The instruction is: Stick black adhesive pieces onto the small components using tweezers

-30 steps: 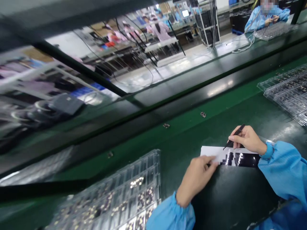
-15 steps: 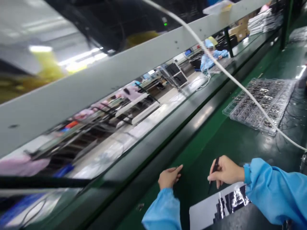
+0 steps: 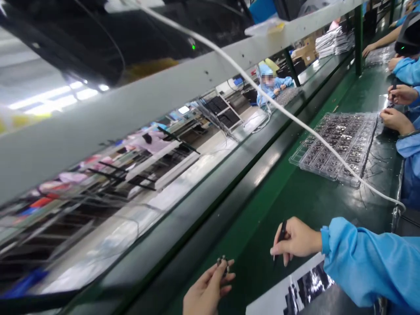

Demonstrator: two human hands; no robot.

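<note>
My left hand (image 3: 208,284) is low in the middle of the view, its fingers pinched on a small dark electronic part (image 3: 223,262) with shiny bits; its exact kind is too small to make out. To its right, my right hand (image 3: 297,238) grips black tweezers (image 3: 281,234) like a pen, tip pointing down over the green bench (image 3: 249,245). Below the right wrist lies a white sheet (image 3: 262,304) bearing black glossy strips (image 3: 311,282). The two hands are apart, and the tweezers do not touch the part.
Clear plastic trays (image 3: 337,151) full of small parts sit farther along the bench. A white cable (image 3: 295,124) hangs diagonally across the view. Co-workers' hands (image 3: 398,120) work at the right edge; another person (image 3: 269,85) sits beyond the rail.
My left hand has moved down and left in view, and the small part between its fingers now shows. The view has swung right, revealing co-workers; my right hand keeps the tweezers.
</note>
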